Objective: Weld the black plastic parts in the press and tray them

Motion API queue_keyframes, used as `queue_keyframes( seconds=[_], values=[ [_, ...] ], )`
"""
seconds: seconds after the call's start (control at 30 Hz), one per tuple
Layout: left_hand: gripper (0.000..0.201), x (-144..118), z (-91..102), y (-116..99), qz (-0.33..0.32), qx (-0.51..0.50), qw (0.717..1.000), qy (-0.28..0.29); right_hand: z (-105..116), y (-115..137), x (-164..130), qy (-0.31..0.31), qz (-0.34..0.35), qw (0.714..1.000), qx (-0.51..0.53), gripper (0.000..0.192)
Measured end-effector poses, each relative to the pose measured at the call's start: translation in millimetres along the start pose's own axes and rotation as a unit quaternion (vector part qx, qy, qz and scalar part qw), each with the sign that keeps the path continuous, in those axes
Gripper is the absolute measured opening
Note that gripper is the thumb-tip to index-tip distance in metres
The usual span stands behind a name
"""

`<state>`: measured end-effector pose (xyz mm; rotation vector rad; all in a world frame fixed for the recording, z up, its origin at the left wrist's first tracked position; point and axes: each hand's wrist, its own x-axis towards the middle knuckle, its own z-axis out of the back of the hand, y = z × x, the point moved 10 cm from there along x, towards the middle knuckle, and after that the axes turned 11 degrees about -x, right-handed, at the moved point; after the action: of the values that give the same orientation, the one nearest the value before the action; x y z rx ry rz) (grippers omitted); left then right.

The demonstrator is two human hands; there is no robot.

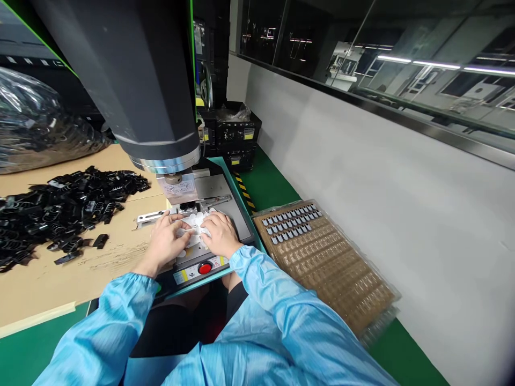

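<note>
My left hand (169,240) and my right hand (219,234) are close together over the metal bed of a machine (211,186). Their fingers are curled inward from either side of a small heap of thin, white, roundish pieces (196,219). The fingertips seem to pinch something small between them, but it is too small and too covered to name. Just beyond my fingers lies a metal fixture (155,216) with small black parts (187,206) in it. A red button (205,268) sits on the front of the machine base, below my hands.
The dark machine head (137,80) hangs over the bed. To the left, loose black plastic parts (72,209) are piled on cardboard (116,257), with a filled plastic bag (40,123) behind. At right stands a clear blister tray (322,257) with rows of grey pieces (292,220). Black bins (237,131) stand behind.
</note>
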<state>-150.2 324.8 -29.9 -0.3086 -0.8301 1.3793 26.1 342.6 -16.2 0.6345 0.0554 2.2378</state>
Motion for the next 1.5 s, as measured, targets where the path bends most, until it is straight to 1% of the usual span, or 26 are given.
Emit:
queue_keyframes(
  seconds=[0.1, 0.23, 0.33, 0.4, 0.53, 0.63, 0.7, 0.83, 0.93, 1.0, 1.13, 1.23, 1.37, 1.5],
  values=[
    [0.028, -2, 9.9, 8, -0.001, -0.019, 1.0, -0.002, 0, 0, 0, -0.003, 0.001, 1.0, -0.001, 0.018],
    [0.03, -7, 20.2, 8, -0.033, -0.029, 0.999, -0.012, -1, 0, 0, 0.001, -0.002, 1.0, 0.002, 0.02],
    [0.031, -14, 19.8, 3, -0.058, -0.018, 0.998, -0.009, -2, -1, 1, 0.008, -0.009, 1.0, 0.008, 0.021],
    [0.035, -21, 19.6, 3, -0.063, -0.01, 0.998, -0.012, -3, -2, 1, 0.01, -0.01, 1.0, 0.012, 0.021],
    [0.059, -37, 23.2, 10, -0.045, 0.022, 0.998, -0.03, -1, 1, 1, 0.002, 0.004, 1.0, 0.02, 0.02],
    [0.078, -46, 18.4, 13, -0.033, 0.057, 0.998, -0.006, 5, 1, 0, -0.015, 0.003, 0.999, 0.031, 0.021],
    [0.085, -50, 13.3, 12, -0.024, 0.081, 0.996, 0.014, 9, -3, 0, -0.025, -0.026, 0.999, 0.036, 0.024],
    [0.083, -47, 5.4, 2, -0.013, 0.105, 0.994, 0.028, 10, -17, 3, -0.025, -0.091, 0.995, 0.034, 0.032],
    [0.08, -40, 0.1, -8, -0.023, 0.103, 0.994, 0.025, 7, -30, 12, -0.011, -0.123, 0.992, 0.03, 0.031],
    [0.078, -36, -5.0, -12, -0.035, 0.101, 0.994, 0.028, 6, -38, 21, 0.002, -0.131, 0.991, 0.022, 0.03],
    [0.074, -32, -15.2, -14, -0.049, 0.112, 0.991, 0.048, -2, -43, 38, 0.05, -0.118, 0.992, 0.01, 0.03],
    [0.07, -33, -17.1, -13, -0.049, 0.114, 0.991, 0.051, -8, -41, 44, 0.073, -0.104, 0.992, -0.001, 0.025],
    [0.069, -34, -15.6, -14, -0.056, 0.11, 0.991, 0.042, -13, -33, 46, 0.062, -0.068, 0.996, -0.019, 0.024],
    [0.068, -35, -12.4, -17, -0.059, 0.099, 0.993, 0.028, -14, -31, 45, 0.049, -0.06, 0.997, -0.018, 0.021]
  ],
)
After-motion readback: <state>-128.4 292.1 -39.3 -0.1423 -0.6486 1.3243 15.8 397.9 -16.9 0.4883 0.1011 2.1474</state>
